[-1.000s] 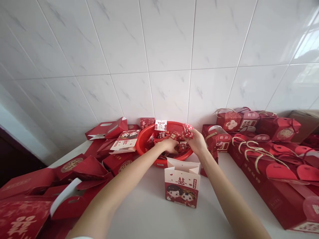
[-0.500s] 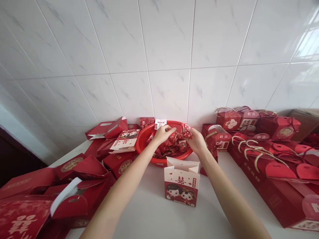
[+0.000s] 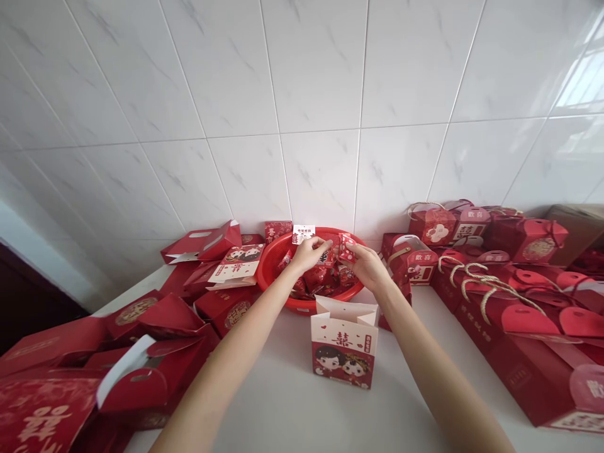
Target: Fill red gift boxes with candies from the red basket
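Observation:
A red plastic basket (image 3: 274,267) near the wall holds several small red wrapped packets (image 3: 317,277). Over its middle, my left hand (image 3: 310,253) has its fingers closed on a red packet with dark lettering (image 3: 325,256). At the basket's right side my right hand (image 3: 368,265) pinches a red packet with white spots (image 3: 346,246). Just in front of the basket an open paper bag (image 3: 343,349), white above and red below with two cartoon faces, stands upright on the pale table (image 3: 287,390).
Red gift boxes (image 3: 155,371) are heaped on the left, with a white-and-red flat bag (image 3: 238,267) among them. Rows of red boxes with rope handles (image 3: 509,352) line the right. A tiled wall (image 3: 321,176) rises behind.
The lettered packet now shows at my left fingertips. My right hand has shifted slightly left with the spotted packet, which is turned more toward the camera.

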Demonstrator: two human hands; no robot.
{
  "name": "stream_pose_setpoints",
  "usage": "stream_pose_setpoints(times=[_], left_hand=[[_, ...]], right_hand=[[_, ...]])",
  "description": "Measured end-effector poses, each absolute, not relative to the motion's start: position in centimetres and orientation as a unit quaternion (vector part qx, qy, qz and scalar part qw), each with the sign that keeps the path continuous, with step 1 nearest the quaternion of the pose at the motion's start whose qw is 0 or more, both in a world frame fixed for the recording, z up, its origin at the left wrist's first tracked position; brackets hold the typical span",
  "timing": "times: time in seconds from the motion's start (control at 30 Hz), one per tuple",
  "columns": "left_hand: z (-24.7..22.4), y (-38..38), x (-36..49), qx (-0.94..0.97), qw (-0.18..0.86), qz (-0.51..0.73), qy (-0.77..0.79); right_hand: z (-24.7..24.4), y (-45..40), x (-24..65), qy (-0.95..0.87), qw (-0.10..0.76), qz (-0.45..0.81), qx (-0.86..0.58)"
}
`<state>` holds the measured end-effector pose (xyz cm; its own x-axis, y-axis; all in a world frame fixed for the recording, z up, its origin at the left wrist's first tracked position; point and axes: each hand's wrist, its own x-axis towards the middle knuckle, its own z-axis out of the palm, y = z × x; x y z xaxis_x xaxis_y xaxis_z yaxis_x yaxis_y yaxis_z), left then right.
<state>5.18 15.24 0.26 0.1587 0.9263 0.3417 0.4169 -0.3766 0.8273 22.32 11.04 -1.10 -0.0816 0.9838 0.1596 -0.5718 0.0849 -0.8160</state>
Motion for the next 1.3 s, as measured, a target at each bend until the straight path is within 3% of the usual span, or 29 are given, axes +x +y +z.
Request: stream_pose_setpoints(times=[0.6, 0.83, 1.0, 1.17, 1.3], left_hand=[[0.4, 14.8, 5.9, 0.707, 0.334, 0.474, 0.405], [1.8, 14.5, 4.7, 0.696, 0.277, 0.475, 0.462], [1.2, 14.5, 0.3, 0.684, 0.213, 0.36, 0.598], [-1.3, 14.0, -1.6, 0.702, 0.233, 0.191, 0.645], [-2.4, 14.4, -1.7, 0.735, 0.225, 0.186, 0.612]], right_hand=[[-0.6, 10.2, 22.3, -0.461, 0.558, 0.628, -0.284], [-0.7, 10.3, 22.1, -0.436, 0.593, 0.625, -0.26], [-0.7, 10.5, 22.0, -0.42, 0.619, 0.617, -0.245], [-0.7, 10.6, 22.1, -0.409, 0.623, 0.621, -0.244], [-0.7, 10.5, 22.1, -0.411, 0.618, 0.625, -0.242]])
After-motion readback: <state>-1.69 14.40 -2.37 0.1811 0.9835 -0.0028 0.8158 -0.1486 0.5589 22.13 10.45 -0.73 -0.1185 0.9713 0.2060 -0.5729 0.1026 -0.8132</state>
